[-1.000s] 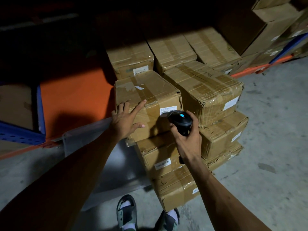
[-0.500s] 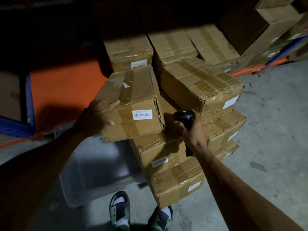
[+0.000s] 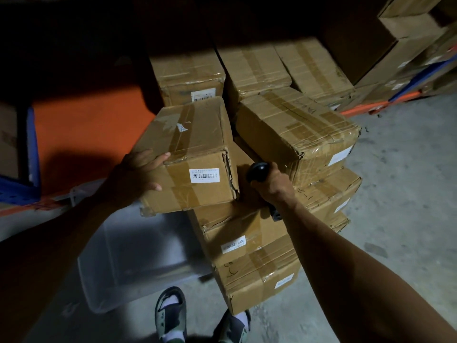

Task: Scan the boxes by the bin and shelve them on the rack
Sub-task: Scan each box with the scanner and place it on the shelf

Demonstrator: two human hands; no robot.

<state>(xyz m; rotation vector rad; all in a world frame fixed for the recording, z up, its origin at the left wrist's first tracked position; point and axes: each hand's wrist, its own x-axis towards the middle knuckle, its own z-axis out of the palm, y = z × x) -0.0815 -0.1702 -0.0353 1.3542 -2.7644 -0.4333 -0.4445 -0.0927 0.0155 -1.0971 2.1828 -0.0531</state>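
A taped cardboard box [image 3: 190,154] with a white barcode label facing me is lifted and tilted off the left stack. My left hand [image 3: 138,172] grips its left end, thumb on top. My right hand [image 3: 272,184] holds a black handheld scanner [image 3: 257,170] against the box's right side. Two stacks of similar boxes [image 3: 247,243] stand on the floor below and to the right, the top right one [image 3: 296,134] still in place. The clear plastic bin [image 3: 128,263] sits on the floor at lower left.
The rack's orange shelf [image 3: 81,129] lies at the left, with a blue upright [image 3: 32,144] beside it. More boxes [image 3: 188,73] sit on the rack behind the stacks, larger ones at far right. My sandalled feet [image 3: 170,315] stand on the concrete floor.
The top left box has swung left and lifted off its stack in my left hand. My right hand with the scanner dropped from the label to the box's right side.
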